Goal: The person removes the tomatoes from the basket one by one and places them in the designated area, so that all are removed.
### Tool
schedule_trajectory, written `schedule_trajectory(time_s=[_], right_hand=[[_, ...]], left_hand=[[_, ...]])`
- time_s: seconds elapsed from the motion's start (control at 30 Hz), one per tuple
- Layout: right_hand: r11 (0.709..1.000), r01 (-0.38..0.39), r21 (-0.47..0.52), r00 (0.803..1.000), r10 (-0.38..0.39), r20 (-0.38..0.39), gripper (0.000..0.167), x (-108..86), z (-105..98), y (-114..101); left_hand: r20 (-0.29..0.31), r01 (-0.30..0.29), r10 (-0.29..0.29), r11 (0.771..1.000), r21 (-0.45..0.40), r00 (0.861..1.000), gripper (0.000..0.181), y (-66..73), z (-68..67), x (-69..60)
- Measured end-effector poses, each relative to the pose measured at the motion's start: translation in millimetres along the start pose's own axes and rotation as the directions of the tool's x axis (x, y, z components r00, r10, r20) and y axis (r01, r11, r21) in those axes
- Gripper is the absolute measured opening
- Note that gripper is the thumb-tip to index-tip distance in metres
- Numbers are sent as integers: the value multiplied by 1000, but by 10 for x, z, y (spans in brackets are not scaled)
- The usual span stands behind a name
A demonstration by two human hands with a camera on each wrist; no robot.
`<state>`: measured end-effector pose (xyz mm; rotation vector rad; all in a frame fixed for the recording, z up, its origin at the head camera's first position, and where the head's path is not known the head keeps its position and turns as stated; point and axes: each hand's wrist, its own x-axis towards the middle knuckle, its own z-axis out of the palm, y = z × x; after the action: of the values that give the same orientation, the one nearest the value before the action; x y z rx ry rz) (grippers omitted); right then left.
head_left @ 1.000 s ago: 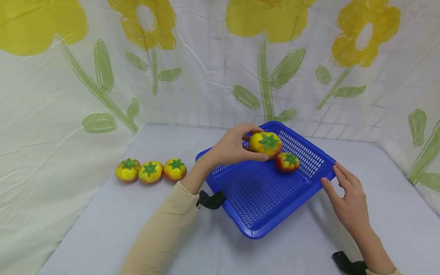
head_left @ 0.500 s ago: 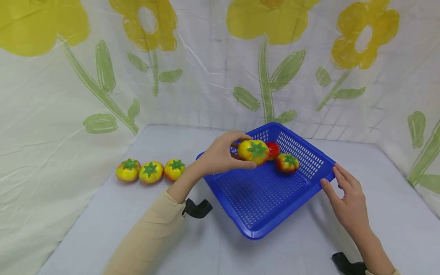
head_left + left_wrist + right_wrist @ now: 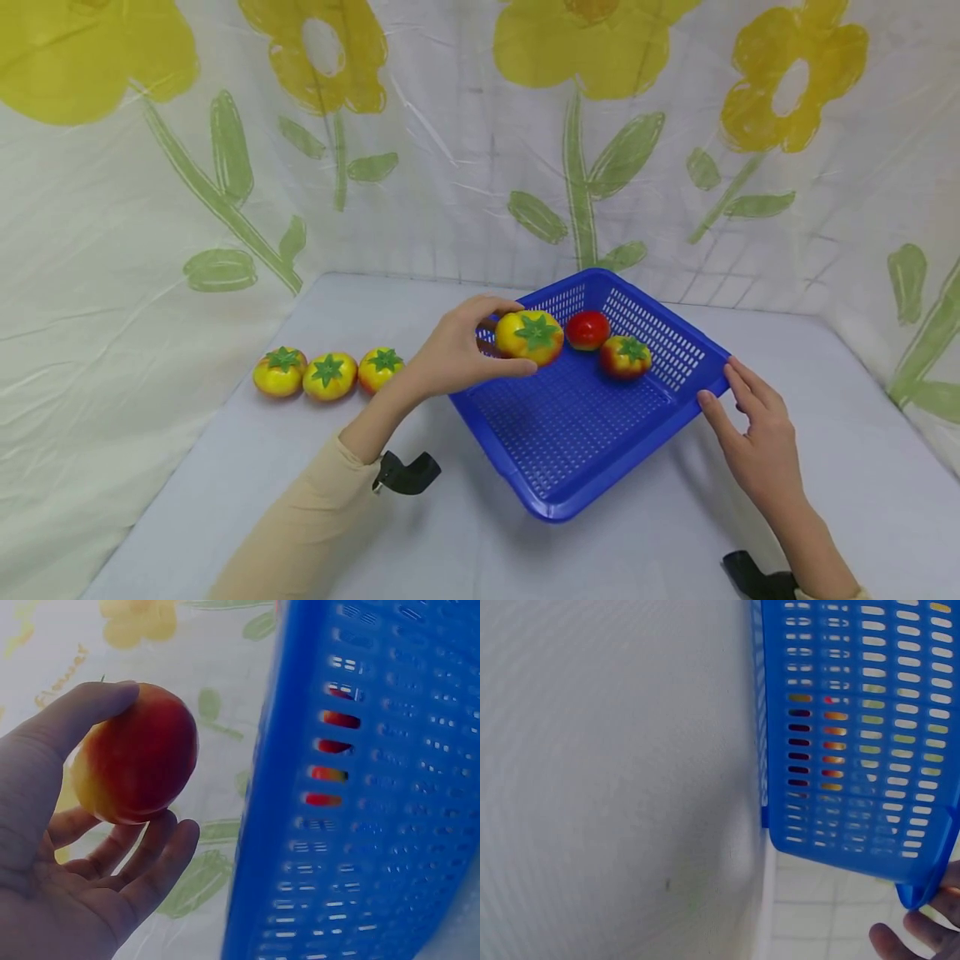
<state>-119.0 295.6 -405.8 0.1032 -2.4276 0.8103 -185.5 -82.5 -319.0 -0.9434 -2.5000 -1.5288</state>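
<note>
Left hand [image 3: 456, 354] pinches 1 fruit [image 3: 529, 337]: green-leafed in head view, mostly red from left wrist; right hand [image 3: 761, 443] grips the blue basket [image 3: 573, 429].

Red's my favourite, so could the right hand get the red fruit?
Probably yes: nothing covers the red fruit, but the right hand would likely leave the blue basket and pass the nearer fruit.

Your L hand [image 3: 459, 348] shifts L vs. 1 s ago, taking the held yellow fruit [image 3: 529, 337] from nr the far corner of the blue basket [image 3: 577, 425] twd its L side; basket's L corner now hidden behind your hand. Red fruit [image 3: 588, 330], prev. hidden, part-visible at 0.5 s, now in full view. Your black wrist mount [image 3: 408, 475] also further L, no longer overlapping basket rim.
</note>
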Motion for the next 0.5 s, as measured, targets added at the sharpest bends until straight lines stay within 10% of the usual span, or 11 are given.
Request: schedule_trajectory(time_s=[0.5], right_hand=[[1000,9,7,1000,-9,-5,59,-1,7,3]], left_hand=[[-146,136,-133,991,11,980,65,-191,-310,-497]])
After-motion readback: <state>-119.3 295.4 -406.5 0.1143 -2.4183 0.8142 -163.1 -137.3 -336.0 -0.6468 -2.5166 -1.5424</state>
